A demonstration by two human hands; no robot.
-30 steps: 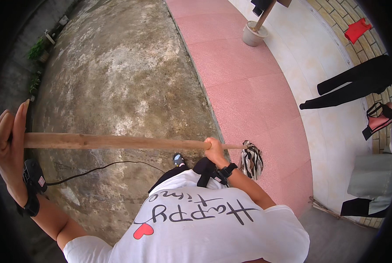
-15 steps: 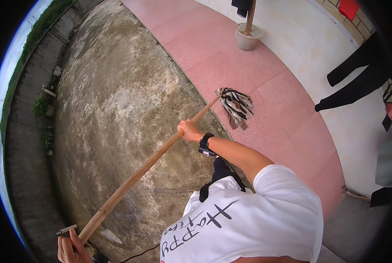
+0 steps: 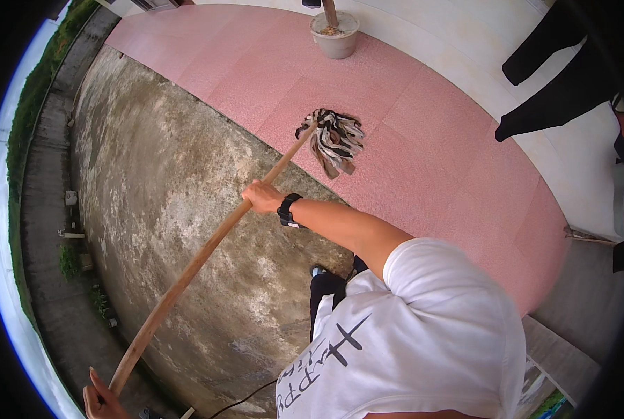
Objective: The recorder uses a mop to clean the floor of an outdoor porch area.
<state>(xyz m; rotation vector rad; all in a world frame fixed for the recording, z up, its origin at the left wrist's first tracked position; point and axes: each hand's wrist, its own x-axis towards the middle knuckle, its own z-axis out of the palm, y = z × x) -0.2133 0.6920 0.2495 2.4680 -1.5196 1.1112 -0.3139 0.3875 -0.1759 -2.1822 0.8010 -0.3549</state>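
A mop [image 3: 256,202] with a long wooden handle runs on a slant across the view, from the lower left up to the middle. Its head [image 3: 334,140], a bundle of striped grey, black and white cloth strips, lies on the pink tiled floor [image 3: 430,160], just past the edge where the tiles meet the stained bare concrete [image 3: 158,188].

The right hand [image 3: 261,197] is closed around the handle about midway along it, fingers wrapped over the wood, with a black wristband [image 3: 288,209] on the wrist behind it. The left hand [image 3: 101,399] sits at the butt end of the handle at the lower left rim; its thumb and palm touch the wood, but the frame's edge cuts it off, so whether it is fully clenched cannot be told.

The person wears a white T-shirt [image 3: 423,328] with dark lettering, and dark trousers show below it. A thin black cable [image 3: 245,403] trails over the concrete near the shirt.

Farther off, a pale round pot [image 3: 334,35] with a post in it stands at the top, where the pink tiles meet a lighter floor. Dark garments [image 3: 563,77] hang at the upper right.
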